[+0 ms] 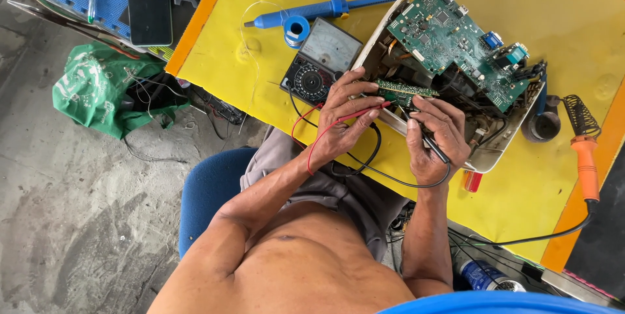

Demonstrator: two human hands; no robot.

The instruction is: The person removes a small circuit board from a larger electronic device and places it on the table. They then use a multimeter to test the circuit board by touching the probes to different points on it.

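Yellow table [260,86] — both hands curled, left hand [345,122] pinching red probe [364,113], right hand [437,138] black probe [433,146].

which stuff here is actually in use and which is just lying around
In use: left hand with red probe lead; right hand with black probe; small green board; analog multimeter.

Lying about: soldering iron, blue desoldering pump, solder spool, green bag.

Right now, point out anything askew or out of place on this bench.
The green circuit board sits tilted, lifted out of its opened white casing. A green bag with loose wires lies crumpled on the floor. Nothing looks spilled.
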